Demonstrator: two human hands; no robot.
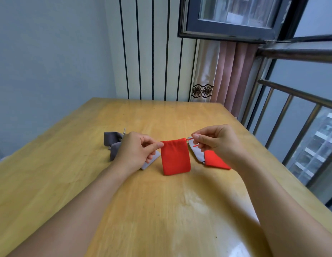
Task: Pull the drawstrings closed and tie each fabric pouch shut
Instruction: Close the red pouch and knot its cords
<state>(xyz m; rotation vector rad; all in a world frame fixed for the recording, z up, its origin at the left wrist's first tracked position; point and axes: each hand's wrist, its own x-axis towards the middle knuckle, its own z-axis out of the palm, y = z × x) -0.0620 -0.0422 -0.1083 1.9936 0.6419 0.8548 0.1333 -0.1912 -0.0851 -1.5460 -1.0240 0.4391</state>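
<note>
A red fabric pouch [175, 157] hangs between my hands above the wooden table [161, 210], its mouth at the top. My left hand [137, 151] pinches the pouch's left top corner between thumb and forefinger. My right hand [215, 140] pinches the red drawstring [189, 139] at the pouch's right top corner. A second red pouch [216, 160] and a light grey pouch [196, 152] lie on the table under my right hand. Behind my left hand lie a dark grey pouch [111, 139] and more grey pouches [115, 151], partly hidden.
The table runs back to a wall with vertical black stripes [152, 52]. A curtain [226, 75] hangs at the back right. A window with a metal railing [291, 112] lines the table's right side.
</note>
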